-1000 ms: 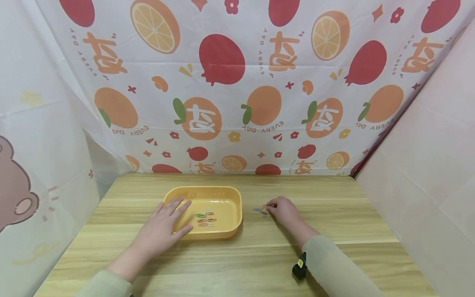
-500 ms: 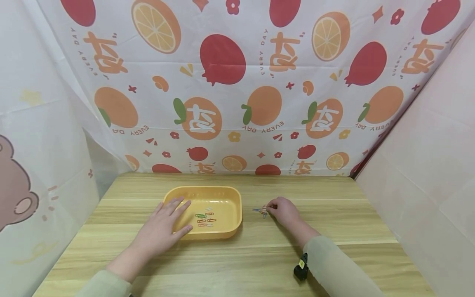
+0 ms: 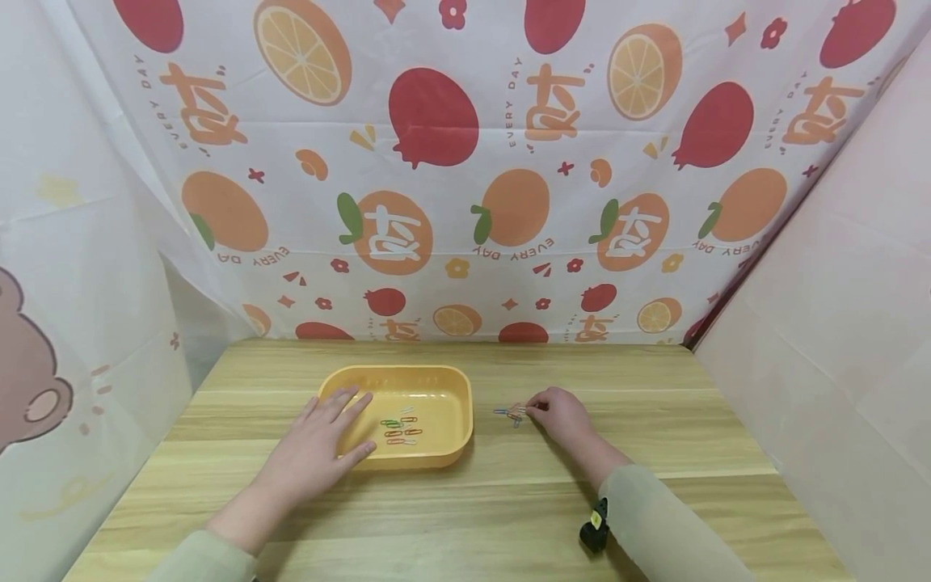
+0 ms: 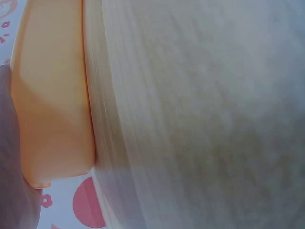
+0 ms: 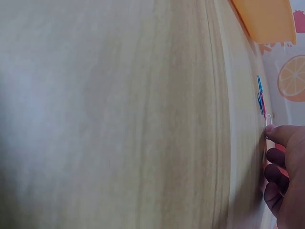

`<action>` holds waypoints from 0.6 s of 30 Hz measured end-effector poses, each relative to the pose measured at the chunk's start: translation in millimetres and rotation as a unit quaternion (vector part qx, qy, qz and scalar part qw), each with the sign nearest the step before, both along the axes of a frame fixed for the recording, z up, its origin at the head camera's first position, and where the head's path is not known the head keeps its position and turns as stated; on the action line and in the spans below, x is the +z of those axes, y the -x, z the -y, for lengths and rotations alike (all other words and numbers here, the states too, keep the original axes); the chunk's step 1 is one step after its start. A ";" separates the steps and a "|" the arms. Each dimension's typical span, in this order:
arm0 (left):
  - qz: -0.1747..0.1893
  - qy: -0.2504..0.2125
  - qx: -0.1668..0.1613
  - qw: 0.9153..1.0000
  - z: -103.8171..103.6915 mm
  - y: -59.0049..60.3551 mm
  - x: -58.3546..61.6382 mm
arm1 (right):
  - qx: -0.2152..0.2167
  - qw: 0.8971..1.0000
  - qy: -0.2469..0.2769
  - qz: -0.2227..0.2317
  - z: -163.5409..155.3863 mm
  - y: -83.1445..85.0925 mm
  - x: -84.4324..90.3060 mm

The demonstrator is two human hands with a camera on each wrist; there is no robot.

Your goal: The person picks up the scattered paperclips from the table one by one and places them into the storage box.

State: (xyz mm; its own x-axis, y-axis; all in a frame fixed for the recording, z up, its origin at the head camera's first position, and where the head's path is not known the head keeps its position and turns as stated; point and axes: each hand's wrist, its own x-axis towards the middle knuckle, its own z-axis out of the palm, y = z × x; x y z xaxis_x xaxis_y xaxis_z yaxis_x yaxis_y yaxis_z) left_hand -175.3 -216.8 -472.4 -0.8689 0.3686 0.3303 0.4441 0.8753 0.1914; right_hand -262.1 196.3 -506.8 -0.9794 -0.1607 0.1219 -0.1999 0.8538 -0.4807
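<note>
The left hand lies flat with straight fingers on the tray rim at 9 o'clock, while the right hand pinches a paper clip on the worktop at 3 o'clock.

Barely any change: right hand edged slightly right, fingertips now at the near end of the loose paper clips on the table.

Both hands bare: left hand, right hand. Pale sage-green long sleeves reach both wrists. Small black device with a yellow mark strapped at right cuff, just behind that hand.
</note>
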 end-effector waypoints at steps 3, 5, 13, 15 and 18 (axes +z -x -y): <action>0.007 0.004 0.003 1.000 0.1 -0.3 0.2 | 0.002 1.000 0.000 -0.003 -2.1 0.0 -1.4; 0.013 0.006 0.004 1.000 0.4 -0.3 0.3 | 0.003 1.000 0.002 -0.004 -3.0 0.1 -1.7; 0.021 0.006 0.006 1.000 1.3 0.2 -0.9 | 0.001 1.000 0.010 -0.001 -4.3 -1.5 -0.3; 0.020 0.007 0.006 1.000 1.5 0.6 -1.7 | -0.002 1.000 0.014 0.003 -4.0 -2.2 1.6; 0.020 0.008 0.006 1.000 2.0 1.3 -2.9 | -0.007 1.000 0.026 0.012 -3.3 -3.0 5.1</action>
